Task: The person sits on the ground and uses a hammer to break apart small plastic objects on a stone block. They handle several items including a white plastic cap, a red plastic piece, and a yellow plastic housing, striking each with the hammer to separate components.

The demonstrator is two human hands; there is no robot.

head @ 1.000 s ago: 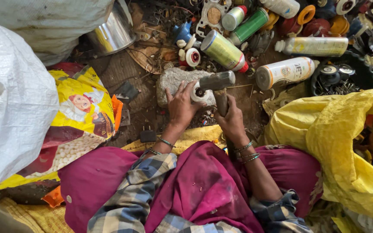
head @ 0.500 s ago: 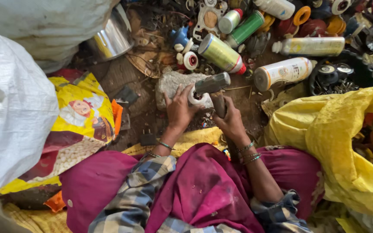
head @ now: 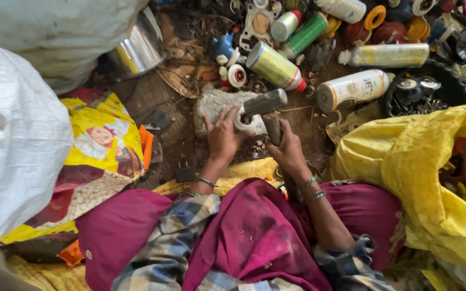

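White sack fills the nine o'clock side, a yellow printed bag just beside it. At centre, the left hand presses fingers spread onto a small white cap, which sits on a grey stone. The right hand is wrapped tight round the handle of a hammer, its head just over the cap, perhaps touching it. Spray cans lie at one o'clock, and yellow cloth at three.
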